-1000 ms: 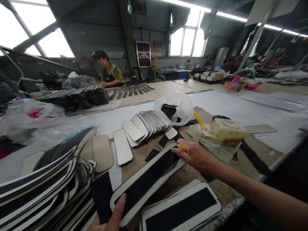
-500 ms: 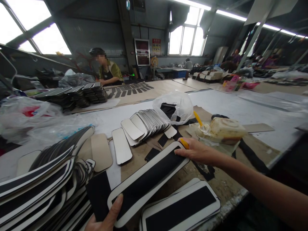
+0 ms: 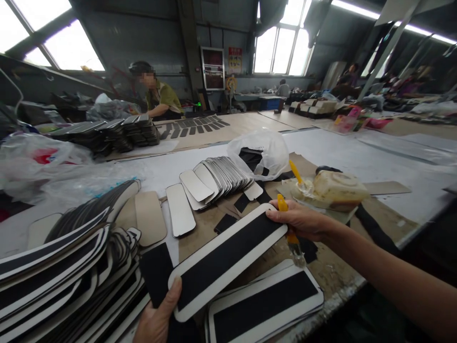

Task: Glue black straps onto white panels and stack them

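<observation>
A long rounded white panel with a black strip down its middle (image 3: 228, 259) is held slantwise between my hands. My left hand (image 3: 160, 307) is closed on its lower left end, thumb on top. Beside that thumb shows a plain black strip (image 3: 157, 269); whether my fingers grip it is hidden. My right hand (image 3: 300, 218) pinches the upper right end and also holds a yellow-handled brush (image 3: 282, 203), bristles pointing down. Under the panel's right side lies a small pile of similar panels (image 3: 267, 309). A large pile of them (image 3: 71, 286) fills the lower left.
White pieces (image 3: 224, 178) stand in a leaning row by a plastic bag (image 3: 267, 152). Right of it sit a stained glue container (image 3: 337, 188) and another yellow handle (image 3: 294, 171). The table edge (image 3: 342, 305) runs along the right. Across the table is a co-worker (image 3: 162, 97).
The panel has turned its face more towards me and shifted slightly right. In my right hand the brush has swung upright, so its bristles now show below the panel's end.
</observation>
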Demonstrator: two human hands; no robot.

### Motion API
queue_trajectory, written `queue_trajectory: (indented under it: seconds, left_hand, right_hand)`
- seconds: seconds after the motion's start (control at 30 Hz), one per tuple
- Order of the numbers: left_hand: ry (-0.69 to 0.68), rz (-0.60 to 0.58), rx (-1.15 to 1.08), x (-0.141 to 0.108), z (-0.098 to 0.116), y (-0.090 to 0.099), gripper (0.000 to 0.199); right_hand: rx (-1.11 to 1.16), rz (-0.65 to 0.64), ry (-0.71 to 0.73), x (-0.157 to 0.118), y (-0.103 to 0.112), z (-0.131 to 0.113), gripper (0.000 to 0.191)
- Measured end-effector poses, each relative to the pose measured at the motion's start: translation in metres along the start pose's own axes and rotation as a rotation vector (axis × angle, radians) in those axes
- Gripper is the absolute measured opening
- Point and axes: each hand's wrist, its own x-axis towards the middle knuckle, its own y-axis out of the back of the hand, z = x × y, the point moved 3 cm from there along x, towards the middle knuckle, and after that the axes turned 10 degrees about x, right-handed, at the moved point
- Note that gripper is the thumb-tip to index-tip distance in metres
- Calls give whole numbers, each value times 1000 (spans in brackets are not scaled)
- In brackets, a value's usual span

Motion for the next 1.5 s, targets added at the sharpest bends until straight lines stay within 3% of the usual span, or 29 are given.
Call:
queue_trajectory:
  seconds: [0.1,0.2,0.33,0.5,0.6,0.77,0.93,1.13,1.3,1.5]
  left_hand:
    - [92,-95,-80,-7,5,-5,33]
    - [-21,-206,-97,-15,13,-10,40]
    - [-93,-263,-97,-16,14,-16,47]
    - [-118,-178,-89,-14,10,-14,33]
    - [-103,-89,-60,-12,7,-11,37]
    - [-21,8,-29,-6,1,-8,50]
    - [31,93,-9,-5,-4,-5,58]
    - [55,101,-19,-9,-1,-9,56]
    - [14,99,-31,-14,2,-10,52]
    - [31,-187,-176,-26,9,-17,37]
  right_hand:
    - [-146,119,42,2,11,4,35]
    - [-232,212,39,3,21,8,33]
    - [-267,211,12,5,25,9,31]
    - [-242,198,49,5,21,12,33]
    - [-253,159,45,4,19,15,36]
    - [-469,211,63,-3,20,9,35]
    - [-526,118,135,-7,18,3,30]
    - [-576,104,169,-6,20,1,33]
    - [-461,113,112,-7,27,10,37]
    - [-6,76,21,-12,28,20,38]
